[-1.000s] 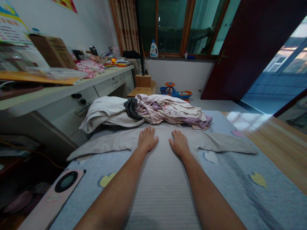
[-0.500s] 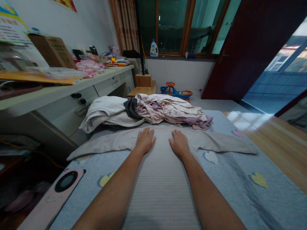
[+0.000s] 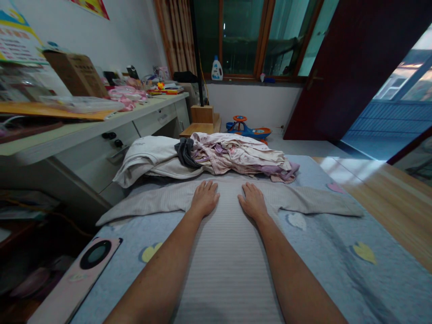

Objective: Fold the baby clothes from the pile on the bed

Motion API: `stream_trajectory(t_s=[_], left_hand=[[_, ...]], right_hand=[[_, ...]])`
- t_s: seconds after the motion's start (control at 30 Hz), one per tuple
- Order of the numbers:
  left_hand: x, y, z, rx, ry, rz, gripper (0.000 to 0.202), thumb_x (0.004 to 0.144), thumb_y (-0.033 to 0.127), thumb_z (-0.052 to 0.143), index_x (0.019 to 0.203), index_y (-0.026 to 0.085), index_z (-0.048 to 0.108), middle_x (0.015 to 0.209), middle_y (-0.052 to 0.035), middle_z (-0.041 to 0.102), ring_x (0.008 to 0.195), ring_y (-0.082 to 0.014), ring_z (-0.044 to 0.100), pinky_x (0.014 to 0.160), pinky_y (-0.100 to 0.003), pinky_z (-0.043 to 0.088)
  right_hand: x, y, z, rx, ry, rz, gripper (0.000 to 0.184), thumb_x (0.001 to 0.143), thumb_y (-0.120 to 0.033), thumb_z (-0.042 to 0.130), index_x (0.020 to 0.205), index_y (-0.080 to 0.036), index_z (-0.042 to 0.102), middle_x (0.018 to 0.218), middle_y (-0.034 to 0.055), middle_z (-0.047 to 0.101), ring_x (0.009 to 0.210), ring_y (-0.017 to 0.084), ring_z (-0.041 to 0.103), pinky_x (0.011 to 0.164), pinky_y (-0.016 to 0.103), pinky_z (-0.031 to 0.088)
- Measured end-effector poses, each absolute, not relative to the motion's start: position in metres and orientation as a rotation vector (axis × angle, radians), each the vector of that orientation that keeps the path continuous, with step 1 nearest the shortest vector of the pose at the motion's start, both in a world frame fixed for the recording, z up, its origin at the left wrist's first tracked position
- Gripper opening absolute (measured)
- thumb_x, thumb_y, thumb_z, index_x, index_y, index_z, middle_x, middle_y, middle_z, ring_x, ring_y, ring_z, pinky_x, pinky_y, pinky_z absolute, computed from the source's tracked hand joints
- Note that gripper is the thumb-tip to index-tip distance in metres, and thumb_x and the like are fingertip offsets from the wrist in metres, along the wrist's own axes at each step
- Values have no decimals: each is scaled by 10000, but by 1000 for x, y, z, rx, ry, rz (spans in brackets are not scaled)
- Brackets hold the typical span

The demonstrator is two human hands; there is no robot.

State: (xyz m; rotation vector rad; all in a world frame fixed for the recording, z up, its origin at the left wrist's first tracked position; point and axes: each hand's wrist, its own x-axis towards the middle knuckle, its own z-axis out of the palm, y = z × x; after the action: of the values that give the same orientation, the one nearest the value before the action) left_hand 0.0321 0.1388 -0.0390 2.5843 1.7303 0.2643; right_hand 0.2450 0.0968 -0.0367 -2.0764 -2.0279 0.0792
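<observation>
My left hand (image 3: 204, 199) and my right hand (image 3: 253, 201) lie flat, palms down, on a pale grey ribbed garment (image 3: 229, 279), near its far edge. They hold nothing, and their fingers are slightly spread. The garment's sleeves spread out to either side, the left sleeve (image 3: 145, 201) and the right sleeve (image 3: 313, 201) lying flat on a blue bedsheet with heart prints (image 3: 388, 265). Just beyond my fingers lies a crumpled pile of pink-and-white clothes (image 3: 236, 155), with a folded white garment (image 3: 148, 158) and a dark grey cloth (image 3: 184, 153) beside it.
A white desk with drawers (image 3: 101, 148) runs along the bed's left side, cluttered on top. A pink pad with a black ring (image 3: 91, 256) lies at the near left bed edge. A wooden surface (image 3: 394, 198) borders the right side. A blue-and-orange toy car (image 3: 249, 130) stands beyond the bed.
My left hand has shifted slightly left and toward me on the garment. My right hand has stayed almost still, and the view has shifted only a little.
</observation>
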Motion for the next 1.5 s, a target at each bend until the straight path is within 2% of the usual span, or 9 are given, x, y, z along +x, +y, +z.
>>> stream_trajectory(t_s=[0.27, 0.43, 0.57, 0.7, 0.9, 1.07, 1.3, 1.4, 1.5], left_hand=[[32, 138, -38, 2559, 1753, 300, 489, 993, 412, 427, 1445, 229, 458, 1559, -102, 422, 1446, -323, 330, 1165, -476, 279], [31, 137, -36, 2572, 1741, 361, 448, 991, 387, 451, 1400, 212, 501, 1507, -98, 484, 1404, -302, 382, 1141, -462, 318], [31, 136, -36, 2589, 1738, 407, 406, 998, 356, 445, 1367, 207, 526, 1474, -100, 514, 1382, -290, 403, 1123, -453, 338], [31, 136, -36, 2584, 1736, 426, 389, 992, 346, 464, 1350, 214, 543, 1468, -101, 517, 1372, -282, 414, 1123, -446, 336], [31, 136, -37, 2583, 1723, 465, 382, 981, 340, 482, 1334, 214, 553, 1444, -103, 536, 1356, -276, 427, 1116, -440, 340], [30, 138, -41, 2576, 1720, 494, 384, 979, 348, 489, 1335, 221, 561, 1439, -99, 543, 1349, -277, 435, 1113, -439, 344], [31, 138, -42, 2572, 1724, 511, 383, 967, 338, 510, 1324, 212, 567, 1425, -105, 556, 1341, -281, 443, 1106, -448, 356], [31, 138, -42, 2572, 1723, 514, 386, 963, 334, 519, 1324, 205, 568, 1433, -107, 550, 1346, -282, 440, 1113, -449, 350], [31, 138, -42, 2571, 1715, 517, 391, 960, 333, 529, 1325, 199, 569, 1434, -113, 547, 1351, -282, 439, 1117, -449, 347]], right_hand=[[245, 96, -37, -2060, -2022, 58, 509, 973, -360, 459, 1418, -118, 502, 1548, 140, 432, 1430, 284, 344, 1162, 413, 256], [245, 95, -36, -1952, -2053, 0, 388, 949, -296, 513, 1276, -115, 617, 1441, 168, 537, 1351, 281, 440, 1133, 400, 308], [245, 96, -35, -1780, -2122, -9, 314, 925, -200, 529, 1207, -155, 660, 1371, 137, 598, 1291, 245, 502, 1112, 366, 340], [244, 97, -36, -1722, -2161, 45, 324, 945, -165, 480, 1205, -167, 673, 1340, 107, 632, 1251, 206, 543, 1103, 319, 352], [243, 99, -37, -1826, -2204, 80, 437, 966, -208, 434, 1377, -141, 566, 1515, 121, 487, 1397, 241, 416, 1156, 369, 291], [239, 99, -34, -1931, -2234, 50, 492, 977, -250, 401, 1449, -140, 485, 1574, 145, 394, 1440, 269, 343, 1153, 397, 267], [235, 106, -17, -2026, -2216, 1, 438, 940, -298, 460, 1355, -203, 561, 1432, 114, 537, 1245, 272, 502, 1019, 370, 374], [233, 107, -16, -2078, -2169, -52, 412, 958, -333, 430, 1331, -222, 565, 1361, 108, 570, 1178, 286, 514, 952, 392, 404], [231, 107, -21, -2082, -2136, -95, 415, 969, -342, 403, 1341, -227, 548, 1383, 105, 554, 1191, 280, 503, 965, 399, 395]])
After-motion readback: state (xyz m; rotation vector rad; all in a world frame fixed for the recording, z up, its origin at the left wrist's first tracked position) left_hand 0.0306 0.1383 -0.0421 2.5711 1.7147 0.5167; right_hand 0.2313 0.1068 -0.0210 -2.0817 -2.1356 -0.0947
